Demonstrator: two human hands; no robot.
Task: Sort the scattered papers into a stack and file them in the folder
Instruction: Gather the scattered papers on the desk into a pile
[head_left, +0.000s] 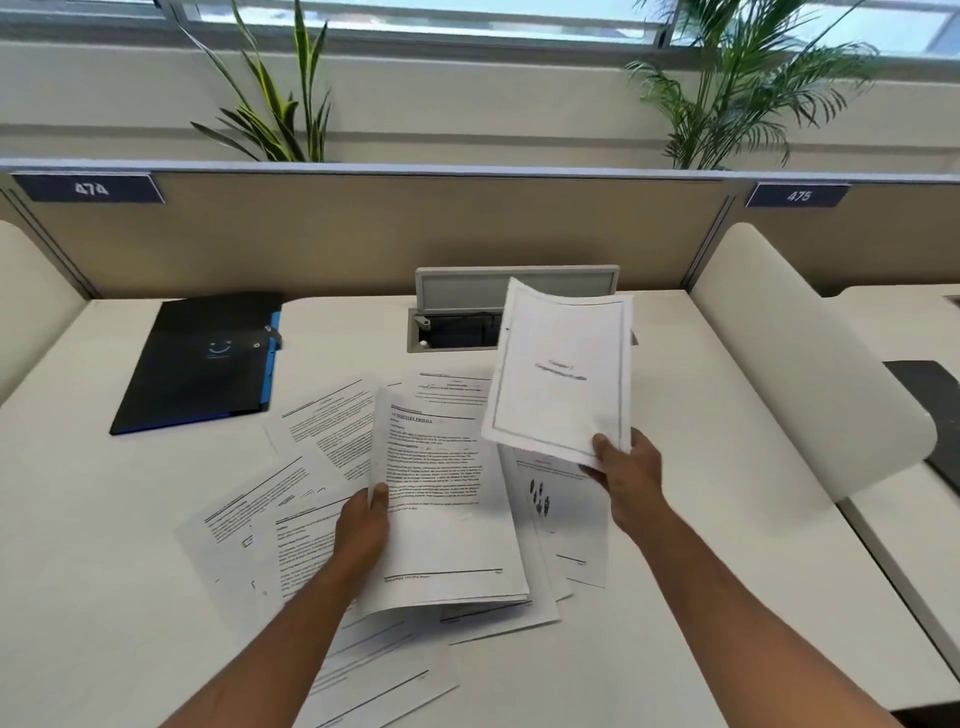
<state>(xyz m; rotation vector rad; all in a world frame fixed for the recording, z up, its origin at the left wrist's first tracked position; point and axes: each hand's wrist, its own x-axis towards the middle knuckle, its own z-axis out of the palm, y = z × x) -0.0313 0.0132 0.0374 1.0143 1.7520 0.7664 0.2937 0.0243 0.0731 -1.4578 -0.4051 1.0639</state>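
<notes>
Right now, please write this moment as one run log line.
left hand: holds text pages | right hand: lifts bordered title sheet | black folder: closed | loose papers: scattered

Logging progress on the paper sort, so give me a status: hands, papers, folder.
Left hand grips a text sheet's edge; right hand grips a bordered title page, lifted. Scattered papers unstacked on desk. Black folder closed, far left. Nothing blocking.

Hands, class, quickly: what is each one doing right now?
Left hand: pinches the edge of a text page.
Right hand: holds a bordered title page lifted above the desk.
</notes>
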